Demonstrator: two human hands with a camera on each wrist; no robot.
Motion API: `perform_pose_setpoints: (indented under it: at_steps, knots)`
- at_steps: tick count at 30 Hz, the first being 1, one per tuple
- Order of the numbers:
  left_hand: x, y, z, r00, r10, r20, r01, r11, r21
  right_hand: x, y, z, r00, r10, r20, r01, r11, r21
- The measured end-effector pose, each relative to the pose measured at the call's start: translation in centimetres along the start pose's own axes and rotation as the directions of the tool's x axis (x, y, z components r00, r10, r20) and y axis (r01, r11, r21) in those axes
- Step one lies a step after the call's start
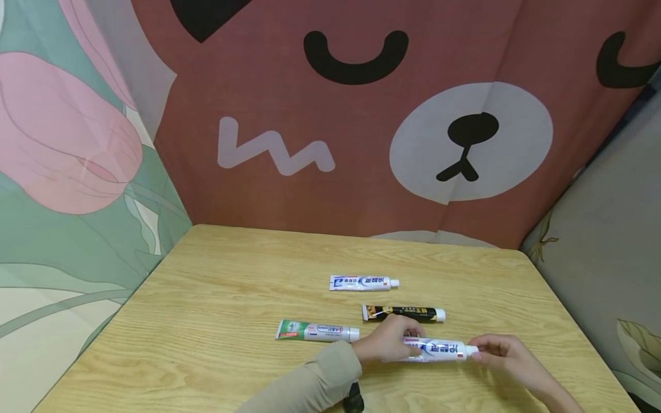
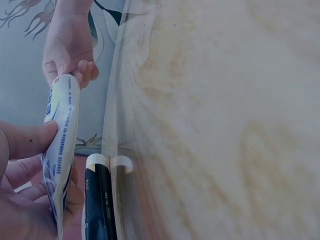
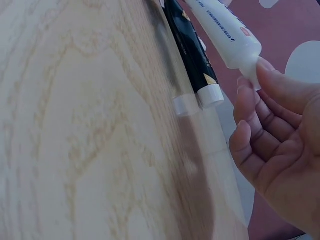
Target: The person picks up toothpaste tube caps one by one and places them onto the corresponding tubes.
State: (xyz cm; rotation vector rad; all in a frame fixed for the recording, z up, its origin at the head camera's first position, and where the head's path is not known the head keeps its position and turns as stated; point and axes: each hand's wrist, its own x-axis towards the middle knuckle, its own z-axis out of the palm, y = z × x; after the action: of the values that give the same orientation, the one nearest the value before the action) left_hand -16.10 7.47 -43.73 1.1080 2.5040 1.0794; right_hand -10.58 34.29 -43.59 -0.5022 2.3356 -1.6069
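Observation:
A white toothpaste tube point(image 1: 441, 350) with blue lettering is held level over the table's near right part, its cap end pointing right. My left hand point(image 1: 388, 338) grips its flat end, thumb on one side and fingers behind, as the left wrist view shows. With thumb and fingertips, my right hand point(image 1: 508, 358) pinches the small white cap point(image 3: 250, 72). Just beyond the tube lies a black toothpaste tube point(image 1: 408, 313) with a white cap. A green and silver toothpaste tube point(image 1: 317, 331) rests left of my left hand, its cap end close to the wrist.
Farther back on the wooden table point(image 1: 232, 275) lies another white and blue toothpaste tube point(image 1: 361, 283). A small black object point(image 1: 353, 398) shows beneath the left sleeve at the near edge. Printed cloth point(image 1: 268, 201) hangs behind the table and along both sides.

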Motion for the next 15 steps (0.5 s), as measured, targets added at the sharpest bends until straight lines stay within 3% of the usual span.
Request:
perform_pose_setpoints:
  at_steps: [7, 15]
  knots:
    - [0.05, 0.17, 0.05, 0.999, -0.038, 0.018, 0.038, 0.999, -0.009, 0.01, 0.35, 0.12, 0.996, -0.085, 0.022, 0.086, 0.995, -0.040]
    - [-0.06, 0.12, 0.16, 0.997, -0.056, 0.045, 0.057, 0.998, -0.037, 0.14, 0.23, -0.09, 0.996, -0.078, 0.042, 0.079, 0.996, -0.036]
